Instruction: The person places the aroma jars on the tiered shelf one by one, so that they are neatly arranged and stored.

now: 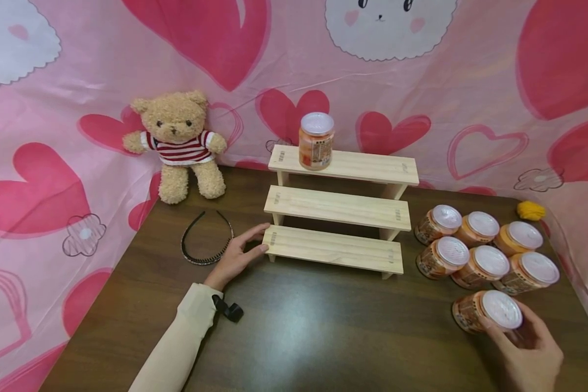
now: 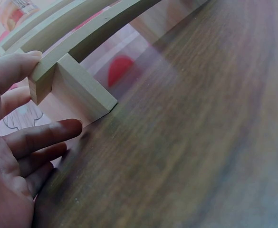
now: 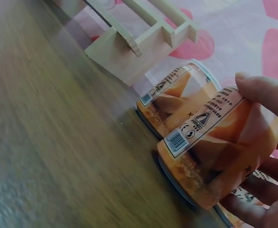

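A pink cloth (image 1: 299, 71) printed with hearts is hanging behind one brown table (image 1: 323, 337). On the table one wooden stand (image 1: 340, 208) is rising in three steps. One teddy bear (image 1: 175, 136) in a striped shirt is resting against the cloth, left of the stand.

Two hands are busy. The left hand (image 1: 237, 256) is pinching the left end of the lowest shelf between thumb and forefinger, its other fingers reaching out loosely. The right hand (image 1: 531, 348) is grasping one lidded jar (image 1: 490, 311), thumb and fingers wrapping its side; whether the base is touching the table, I cannot tell.

Eight jars are showing in all: the gripped one, just in front of six jars (image 1: 491, 261) standing in two rows of three right of the stand, and one top-shelf jar (image 1: 316, 144) standing upright near the left end. Orange printed wraps are covering them, so the contents are staying hidden.

One dark headband (image 1: 200, 263) is lying beside the left hand; one small yellow object (image 1: 531, 210) is sitting behind the six.
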